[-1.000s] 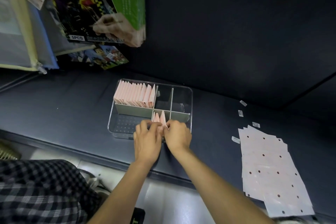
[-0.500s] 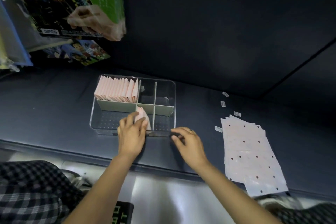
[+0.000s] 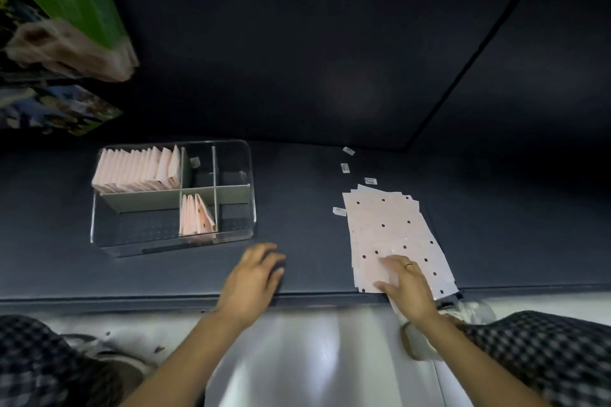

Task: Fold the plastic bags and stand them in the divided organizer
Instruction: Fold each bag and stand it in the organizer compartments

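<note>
The clear divided organizer [image 3: 251, 195] sits at the left of the dark table. A row of several folded pink bags [image 3: 135, 170] stands in its back left compartment, and a few more folded bags [image 3: 195, 216] stand in the front middle compartment. A stack of flat pink bags with dark dots [image 3: 390, 228] lies at the right, near the table's front edge. My right hand [image 3: 408, 287] rests on the near end of that stack with its fingers spread. My left hand [image 3: 253, 277] hovers over the bare table right of the organizer's front corner, holding nothing.
Small white stickers [image 3: 345, 167] lie scattered behind the flat stack. Colourful packages and a green box [image 3: 66, 6] hang at the upper left. The table's front edge [image 3: 132, 299] runs just below my hands; checkered fabric covers my knees.
Both hands left the organizer. The right hand went right onto the flat stack, the left hand drew back to the table. The folded bags now stand alone in the front middle compartment.
</note>
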`<action>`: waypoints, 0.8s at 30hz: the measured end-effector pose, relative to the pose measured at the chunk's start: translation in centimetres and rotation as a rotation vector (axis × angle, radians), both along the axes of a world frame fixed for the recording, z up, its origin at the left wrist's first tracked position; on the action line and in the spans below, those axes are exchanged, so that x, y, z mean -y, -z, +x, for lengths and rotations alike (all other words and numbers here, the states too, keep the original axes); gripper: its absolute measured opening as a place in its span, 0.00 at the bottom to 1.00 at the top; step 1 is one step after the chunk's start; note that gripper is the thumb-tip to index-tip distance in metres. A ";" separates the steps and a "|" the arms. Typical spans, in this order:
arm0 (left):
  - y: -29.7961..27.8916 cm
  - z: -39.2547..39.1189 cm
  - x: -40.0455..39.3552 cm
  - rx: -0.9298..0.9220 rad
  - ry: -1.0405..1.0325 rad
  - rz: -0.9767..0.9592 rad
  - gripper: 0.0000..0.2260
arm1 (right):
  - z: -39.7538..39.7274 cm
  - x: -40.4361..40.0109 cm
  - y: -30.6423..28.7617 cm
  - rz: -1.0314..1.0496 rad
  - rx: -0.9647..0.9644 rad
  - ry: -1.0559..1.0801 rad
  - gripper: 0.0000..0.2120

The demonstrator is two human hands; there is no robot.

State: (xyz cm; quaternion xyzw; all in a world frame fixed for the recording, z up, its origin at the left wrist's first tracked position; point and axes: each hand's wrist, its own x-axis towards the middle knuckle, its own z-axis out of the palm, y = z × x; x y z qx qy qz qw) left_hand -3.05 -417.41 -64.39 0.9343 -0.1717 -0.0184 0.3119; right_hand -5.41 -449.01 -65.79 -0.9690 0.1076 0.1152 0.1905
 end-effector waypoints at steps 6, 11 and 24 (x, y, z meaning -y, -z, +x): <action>2.8 -2.5 0.0 -0.254 0.129 0.219 0.21 | 0.1 -0.2 1.5 0.200 0.122 0.141 0.11; 2.8 -2.4 0.0 -0.291 0.137 0.226 0.21 | 0.3 -0.2 1.5 0.323 0.189 0.243 0.03; -0.1 -1.8 3.4 -0.199 0.107 -0.017 0.34 | 1.4 -8.4 -2.2 0.578 0.103 -0.108 0.06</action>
